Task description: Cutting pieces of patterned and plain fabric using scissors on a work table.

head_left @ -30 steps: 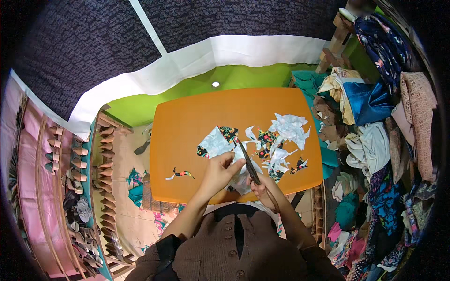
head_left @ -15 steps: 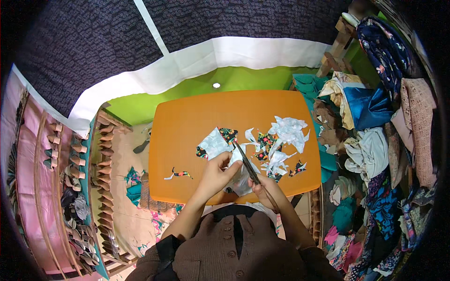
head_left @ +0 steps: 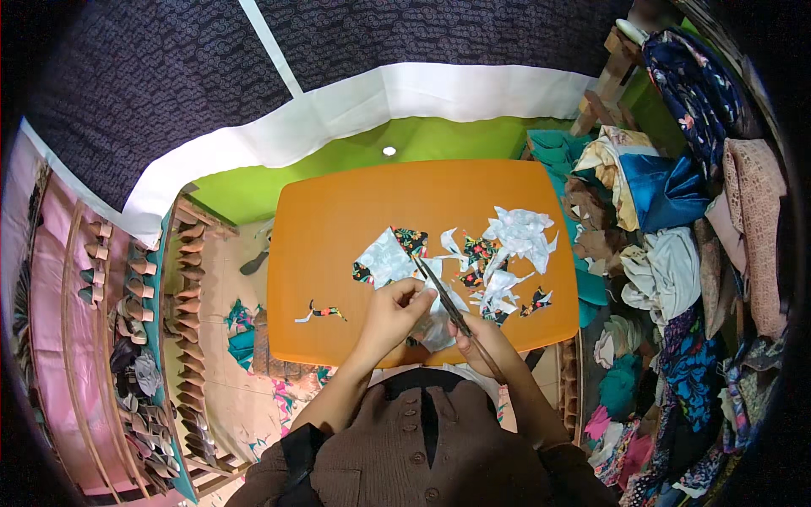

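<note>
Over the near middle of the orange table (head_left: 329,198), my left hand (head_left: 390,319) pinches a piece of fabric (head_left: 437,328), pale on the side that shows. My right hand (head_left: 485,345) is closed round the handles of long dark scissors (head_left: 452,308). Their blades point away from me, tips close to my left fingers, and lie across the pale fabric. Just beyond my left hand lies a larger fabric piece (head_left: 384,258), pale with black floral corners turned up. My fingers hide part of the held fabric.
Pale scraps (head_left: 519,237) and black floral scraps (head_left: 480,253) are heaped on the table's right side. One small scrap (head_left: 323,312) lies at left. Racks of shoe forms (head_left: 190,321) stand left; piled cloth (head_left: 663,270) crowds the right. A dark patterned curtain (head_left: 439,38) hangs beyond.
The scissor tips have parted slightly and shifted a little left. My left fingers have moved slightly on the fabric. The scraps on the table stay in place.
</note>
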Demonstrator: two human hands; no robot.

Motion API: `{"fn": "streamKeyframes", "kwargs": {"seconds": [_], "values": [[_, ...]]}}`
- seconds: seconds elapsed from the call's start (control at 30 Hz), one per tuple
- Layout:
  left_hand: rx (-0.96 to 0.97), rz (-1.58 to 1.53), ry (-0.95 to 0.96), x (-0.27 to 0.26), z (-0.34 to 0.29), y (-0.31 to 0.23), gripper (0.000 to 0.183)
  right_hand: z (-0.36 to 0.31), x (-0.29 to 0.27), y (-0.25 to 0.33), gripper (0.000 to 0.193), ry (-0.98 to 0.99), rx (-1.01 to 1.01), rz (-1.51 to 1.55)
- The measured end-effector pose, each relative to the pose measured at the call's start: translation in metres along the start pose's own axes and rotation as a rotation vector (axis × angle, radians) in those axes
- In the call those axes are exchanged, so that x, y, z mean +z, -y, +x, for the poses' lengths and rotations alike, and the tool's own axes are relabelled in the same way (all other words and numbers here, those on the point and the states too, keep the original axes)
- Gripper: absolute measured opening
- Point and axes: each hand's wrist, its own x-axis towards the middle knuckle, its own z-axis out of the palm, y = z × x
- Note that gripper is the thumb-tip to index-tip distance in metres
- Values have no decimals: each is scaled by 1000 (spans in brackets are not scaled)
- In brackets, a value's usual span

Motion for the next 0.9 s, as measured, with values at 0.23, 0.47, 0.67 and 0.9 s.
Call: {"fn": "streamKeyframes", "kwargs": {"seconds": [0.23,0.47,0.67,0.9], "values": [[84,126,-1,-3,1,0,19,-3,0,4,64,-15,8,20],[16,249,51,-7,-2,-7,20,-1,1,-6,64,24,-11,-68],[70,368,50,-11,0,-4,24,-4,2,-12,54,-2,-9,-47],[-26,476,132,-15,-1,-15,24,-3,-5,3,38,64,73,-202]]}}
